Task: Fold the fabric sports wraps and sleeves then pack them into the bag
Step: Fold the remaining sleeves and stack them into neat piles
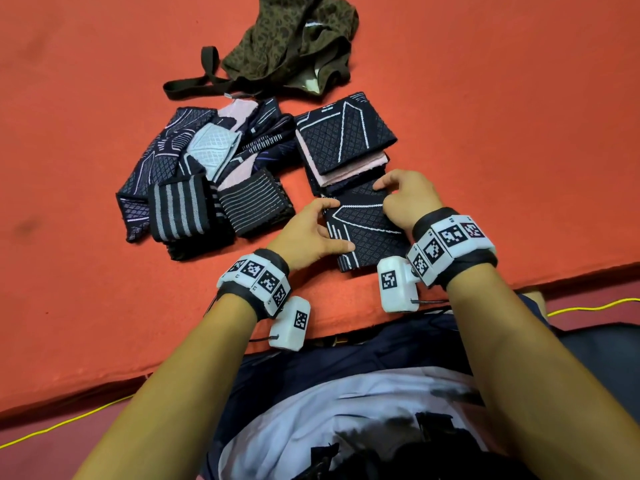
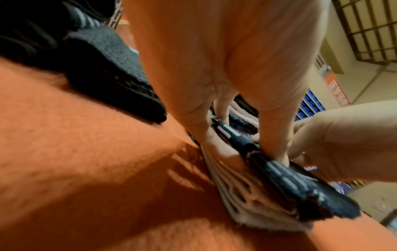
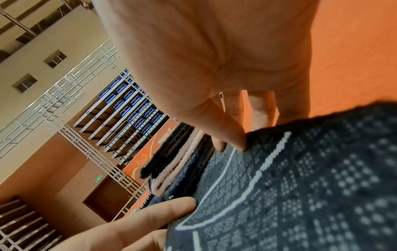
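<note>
Two hands work the nearest piece just below the frame's centre: the left hand (image 1: pixel 308 233) pinches the left edge of a dark patterned sleeve (image 1: pixel 367 230), thumb on top and fingers tucked under, while the right hand (image 1: pixel 405 199) nips its far right corner between thumb and fingertips. To fold it well, I judge the edges should be drawn level before the crease is pressed flat — the knit looks stretchy and likely to creep. Its face is navy with pale dotted diamonds and white lines. Touching it, further up, sits a folded stack (image 1: pixel 343 143) of dark and pink layers. Left of centre lies an unsorted pile (image 1: pixel 194 181) of ribbed, striped wraps. Top centre, the olive leopard-print bag (image 1: pixel 294 46) slumps on the orange mat (image 1: pixel 485 133)
</note>
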A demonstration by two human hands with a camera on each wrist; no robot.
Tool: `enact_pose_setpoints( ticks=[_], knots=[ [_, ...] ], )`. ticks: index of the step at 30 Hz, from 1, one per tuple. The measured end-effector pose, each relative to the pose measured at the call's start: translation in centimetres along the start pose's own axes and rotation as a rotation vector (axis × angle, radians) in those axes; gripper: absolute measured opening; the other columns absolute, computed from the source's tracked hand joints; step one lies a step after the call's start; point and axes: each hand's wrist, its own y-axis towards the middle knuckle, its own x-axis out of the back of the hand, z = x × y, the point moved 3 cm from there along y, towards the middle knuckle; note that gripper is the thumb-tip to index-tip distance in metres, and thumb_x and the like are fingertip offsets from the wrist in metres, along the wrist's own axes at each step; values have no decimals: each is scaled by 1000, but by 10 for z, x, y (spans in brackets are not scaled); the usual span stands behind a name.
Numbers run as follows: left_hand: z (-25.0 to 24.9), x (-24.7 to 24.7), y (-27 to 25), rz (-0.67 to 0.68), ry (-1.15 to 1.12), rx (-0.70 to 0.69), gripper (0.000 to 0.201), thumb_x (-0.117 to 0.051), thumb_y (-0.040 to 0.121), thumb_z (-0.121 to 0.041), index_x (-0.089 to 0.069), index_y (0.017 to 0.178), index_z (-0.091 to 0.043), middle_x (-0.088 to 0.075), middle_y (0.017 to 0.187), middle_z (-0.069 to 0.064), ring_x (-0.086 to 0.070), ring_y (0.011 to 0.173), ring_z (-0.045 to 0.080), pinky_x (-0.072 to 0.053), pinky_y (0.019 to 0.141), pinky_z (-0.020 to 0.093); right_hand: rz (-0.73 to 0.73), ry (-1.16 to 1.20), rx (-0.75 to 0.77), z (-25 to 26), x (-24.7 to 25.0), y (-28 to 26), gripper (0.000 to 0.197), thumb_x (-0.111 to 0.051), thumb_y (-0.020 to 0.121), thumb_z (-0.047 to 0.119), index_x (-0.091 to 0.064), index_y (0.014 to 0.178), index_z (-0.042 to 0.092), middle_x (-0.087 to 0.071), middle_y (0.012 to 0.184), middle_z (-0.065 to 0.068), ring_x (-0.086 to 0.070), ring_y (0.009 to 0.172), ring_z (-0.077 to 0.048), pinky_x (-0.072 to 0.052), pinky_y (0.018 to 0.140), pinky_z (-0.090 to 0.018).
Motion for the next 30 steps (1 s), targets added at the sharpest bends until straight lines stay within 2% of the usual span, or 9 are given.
enact_pose_setpoints(
  ticks=[2, 4, 6, 9, 13, 18, 21, 26, 30],
  knots=[
    [-1, -1, 3, -17, 74, -8, 93, -92, 66, -17, -41, 143, -20, -59, 113, 9, -66, 86, 9, -57, 78, 28, -9, 1, 23, 1, 1, -2, 45, -48, 81, -3, -71, 108, 25, -67, 111, -1, -62, 104, -27, -52, 91, -35],
    [-2, -3, 5, -24, 201, -26, 106, -95, 60, -29, -37, 148, -21, -45, 130, 7, -58, 115, 22, -50, 101, 43, -17, -25, 40, 2, 2, -2, 47, -48, 82, -3, -70, 115, 24, -67, 119, -2, -62, 108, -27, -50, 93, -32],
    [-3, -5, 7, -19, 269, -35, 113, -95, 61, -29, -31, 153, -15, -38, 135, 7, -49, 127, 24, -41, 112, 43, -20, -77, 66, 3, 2, -2, 50, -48, 83, -2, -68, 122, 23, -66, 126, -2, -59, 116, -27, -44, 94, -27],
    [-6, -6, 9, -27, 327, -31, 115, -94, 63, -30, -27, 155, -12, -36, 138, 10, -45, 131, 25, -33, 117, 38, -13, -165, 131, 5, -4, -2, 49, -53, 86, 0, -64, 130, 19, -58, 135, -5, -53, 125, -27, -38, 98, -25],
    [-9, -7, 11, -40, 381, -37, 112, -91, 68, -29, -25, 156, -11, -36, 136, 11, -42, 130, 22, -25, 107, 17, -103, -162, 218, 12, -8, -8, 44, -54, 82, -2, -68, 120, 17, -52, 127, -4, -53, 116, -28, -42, 100, -31],
    [-7, -6, 11, -25, 453, -62, 112, -89, 69, -38, -24, 157, -13, -39, 132, 12, -40, 129, 22, -22, 98, 11, -46, -158, 243, 16, -10, -13, 30, -52, 85, 6, -71, 99, 24, -68, 102, -2, -62, 89, -21, -47, 77, -27],
    [-3, -9, 7, 24, 513, -61, 122, -88, 67, -45, -13, 159, -16, -37, 129, 10, -39, 124, 18, -23, 96, 12, 65, -248, 171, 6, -17, -15, 17, -57, 84, 13, -65, 91, 27, -69, 99, -4, -62, 87, -25, -48, 74, -28],
    [5, -10, 6, 37, 553, -76, 127, -88, 67, -49, -7, 160, -19, -33, 118, 3, -35, 109, 10, -26, 91, 12, -40, -262, 97, -3, -19, -20, 26, -55, 85, 10, -63, 108, 19, -65, 110, -9, -60, 99, -31, -46, 80, -33],
    [9, -5, 6, -45, 544, -98, 99, -74, 81, -54, -18, 159, -29, -42, 109, 5, -44, 99, 16, -34, 86, 22, -46, -326, 93, -5, -18, -22, 35, -58, 87, 12, -53, 121, 20, -52, 117, -10, -58, 99, -33, -46, 83, -38]
  ],
)
